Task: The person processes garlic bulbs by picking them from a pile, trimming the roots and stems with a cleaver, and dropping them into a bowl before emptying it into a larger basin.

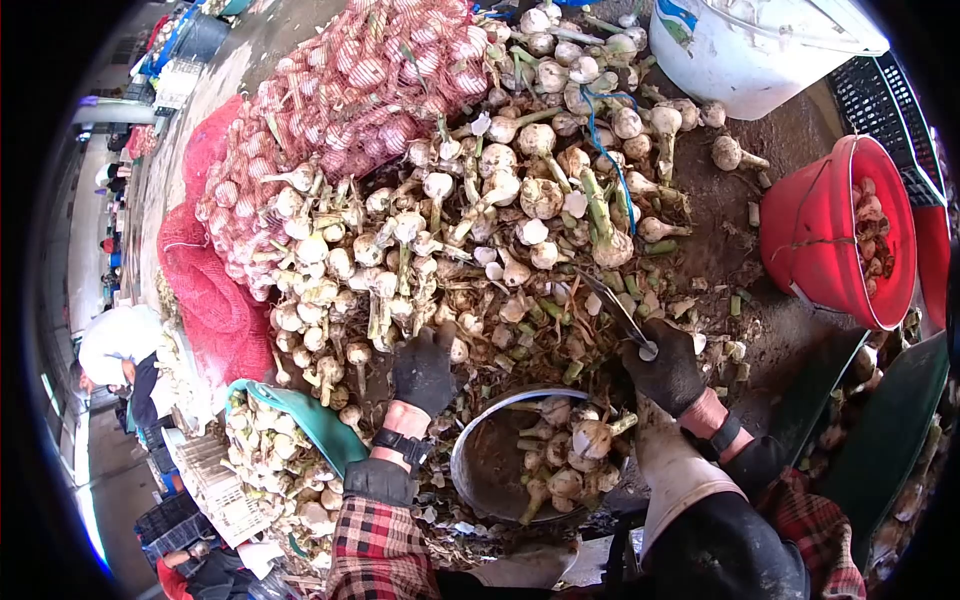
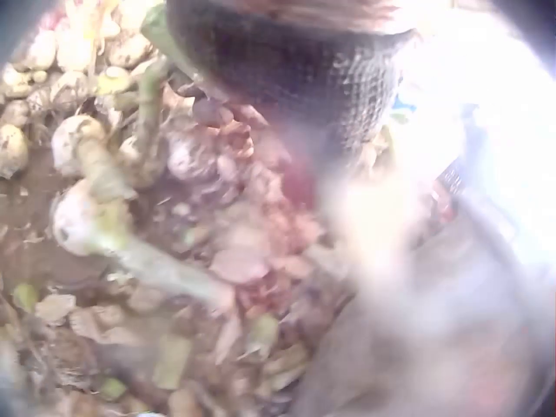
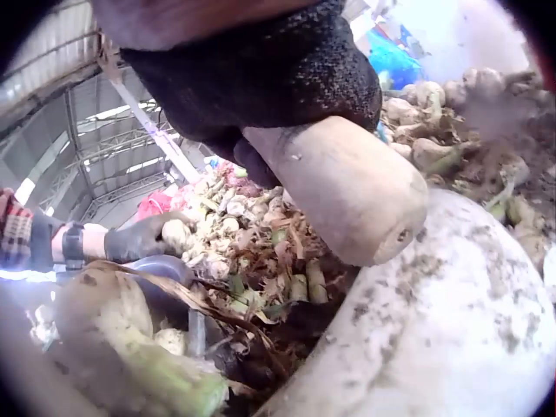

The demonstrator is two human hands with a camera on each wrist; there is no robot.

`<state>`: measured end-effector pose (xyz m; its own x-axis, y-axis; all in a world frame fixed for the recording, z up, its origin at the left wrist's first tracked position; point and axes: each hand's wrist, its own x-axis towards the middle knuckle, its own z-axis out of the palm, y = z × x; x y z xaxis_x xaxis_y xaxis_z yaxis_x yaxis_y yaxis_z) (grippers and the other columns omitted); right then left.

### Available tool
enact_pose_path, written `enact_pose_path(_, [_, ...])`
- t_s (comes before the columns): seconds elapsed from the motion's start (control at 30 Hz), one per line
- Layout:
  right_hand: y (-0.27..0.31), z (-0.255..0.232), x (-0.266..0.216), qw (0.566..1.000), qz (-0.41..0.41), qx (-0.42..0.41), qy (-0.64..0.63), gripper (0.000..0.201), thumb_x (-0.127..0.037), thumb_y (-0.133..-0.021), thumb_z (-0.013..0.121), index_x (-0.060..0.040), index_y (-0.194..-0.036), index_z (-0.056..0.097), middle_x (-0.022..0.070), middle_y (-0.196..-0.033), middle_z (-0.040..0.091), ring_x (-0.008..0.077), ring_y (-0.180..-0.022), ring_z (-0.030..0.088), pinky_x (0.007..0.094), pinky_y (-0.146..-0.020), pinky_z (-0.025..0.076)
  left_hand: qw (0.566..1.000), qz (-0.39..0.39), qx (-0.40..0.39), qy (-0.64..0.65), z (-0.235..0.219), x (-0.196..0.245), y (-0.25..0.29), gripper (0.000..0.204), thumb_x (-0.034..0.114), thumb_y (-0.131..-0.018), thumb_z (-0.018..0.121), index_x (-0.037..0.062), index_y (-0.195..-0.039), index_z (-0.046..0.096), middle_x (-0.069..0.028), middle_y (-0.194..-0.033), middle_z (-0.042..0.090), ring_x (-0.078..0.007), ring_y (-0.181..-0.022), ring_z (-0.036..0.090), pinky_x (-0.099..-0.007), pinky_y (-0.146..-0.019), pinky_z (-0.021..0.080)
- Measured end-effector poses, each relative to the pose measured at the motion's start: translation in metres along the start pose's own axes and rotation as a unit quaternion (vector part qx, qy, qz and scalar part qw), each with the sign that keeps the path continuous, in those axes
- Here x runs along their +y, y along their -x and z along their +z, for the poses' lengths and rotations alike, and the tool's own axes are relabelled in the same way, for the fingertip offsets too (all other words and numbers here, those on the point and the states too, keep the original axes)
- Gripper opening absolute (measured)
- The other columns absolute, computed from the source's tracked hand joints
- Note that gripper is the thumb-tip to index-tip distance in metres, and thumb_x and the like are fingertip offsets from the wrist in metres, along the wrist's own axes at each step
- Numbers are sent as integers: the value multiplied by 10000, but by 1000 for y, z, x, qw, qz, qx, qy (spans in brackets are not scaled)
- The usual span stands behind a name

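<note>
My right hand (image 1: 662,372), in a dark glove, grips a knife (image 1: 622,315) whose blade points up and left over the trimmings. The knife's worn wooden handle (image 3: 347,187) sticks out below the fist in the right wrist view. My left hand (image 1: 424,372), gloved too, is at the near edge of the garlic pile (image 1: 400,240), its fingers around a pale garlic bulb (image 3: 176,235). The left wrist view is blurred at the fingers. Between my legs stands a round basin (image 1: 462,462) with several stemmed garlic bulbs (image 1: 592,438) in its right side.
Red mesh sacks (image 1: 345,95) of garlic lie at the back left. A white bucket (image 1: 735,60) and a red bucket (image 1: 815,230) stand to the right. Cut stems and peelings (image 1: 570,340) cover the ground. A green container (image 1: 320,425) of bulbs sits at the left.
</note>
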<state>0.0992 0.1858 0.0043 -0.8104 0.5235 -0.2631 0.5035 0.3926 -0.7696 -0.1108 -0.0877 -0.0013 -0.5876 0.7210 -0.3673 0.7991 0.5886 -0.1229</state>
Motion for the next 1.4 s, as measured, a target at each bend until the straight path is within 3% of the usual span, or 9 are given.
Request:
enact_pose_path(0.2, [-3, -1, -37, 987, -149, -51, -7, 187, -121, -698, 705, -67, -814, 569, 149, -732, 570, 362, -645, 594, 429, -546, 464, 922, 21, 197, 333, -52, 34, 11, 726, 223, -655, 803, 72, -1251, 415, -175, -1037, 599, -368, -886, 621, -428, -747, 517])
enact_pose_path(0.33, [-5, -11, -71, 969, -205, -119, 65, 384, -224, -628, 763, -64, -902, 546, 140, -848, 559, 363, -726, 607, 450, -596, 482, 926, 200, 180, 266, -66, 64, 14, 322, 260, -836, 668, 110, -1118, 631, -84, -1061, 668, -242, -944, 646, -368, -774, 519])
enact_pose_path(0.57, [-7, -26, -66, 960, -208, -142, 120, 366, -230, -682, 706, -38, -935, 524, 157, -900, 538, 351, -758, 616, 461, -608, 505, 795, 57, 62, 601, -75, 100, 14, 434, 236, -842, 674, 87, -1229, 545, -82, -1146, 636, -243, -1044, 606, -387, -891, 484])
enact_pose_path(0.73, [-10, -5, -26, 960, -245, -90, 99, 364, -258, -719, 690, -32, -950, 525, 178, -939, 544, 349, -745, 617, 454, -609, 507, 872, 171, 167, 427, -77, 107, 6, 499, 181, -789, 717, 28, -1211, 499, -68, -960, 683, -191, -876, 653, -335, -803, 507])
enact_pose_path(0.8, [-22, 3, -8, 982, -84, -87, 146, 247, -245, -768, 648, -53, -890, 550, 166, -832, 578, 355, -714, 611, 461, -615, 499, 791, 78, 69, 604, -117, 121, 5, 474, 227, -758, 741, 4, -1101, 502, -79, -895, 669, -151, -855, 643, -284, -772, 495])
enact_pose_path(0.97, [-8, -4, 13, 992, -66, 56, 87, 188, -159, -726, 676, -45, -838, 576, 169, -748, 581, 359, -663, 604, 439, -607, 488, 715, -21, 152, 682, -107, 105, -2, 476, 306, -774, 763, 41, -1064, 493, -55, -957, 576, -153, -874, 583, -280, -749, 488])
enact_pose_path(1.1, [-7, -16, -35, 993, -5, -12, -121, 123, -85, -723, 672, -28, -783, 581, 180, -694, 596, 349, -674, 625, 386, -606, 495, 484, -202, 164, 835, -91, 97, 9, 483, 116, -805, 709, 46, -1207, 450, -58, -1058, 541, -142, -987, 546, -275, -844, 479])
enact_pose_path(1.23, [-7, -8, -59, 988, -94, 4, -122, 135, -100, -742, 673, -41, -798, 565, 183, -713, 573, 391, -664, 586, 434, -580, 471, 301, -175, 188, 918, -79, 122, 14, 505, -84, -764, 588, 33, -1234, 445, -66, -1080, 552, -156, -1001, 550, -256, -868, 471])
enact_pose_path(1.4, [0, 14, -41, 992, -83, -12, -97, 175, -128, -713, 688, -44, -829, 587, 191, -763, 586, 388, -719, 599, 438, -606, 477, 58, 10, 85, 995, -81, 147, 22, 299, 97, -808, 620, -18, -1059, 505, -194, -1118, 565, -313, -1076, 568, -420, -963, 489])
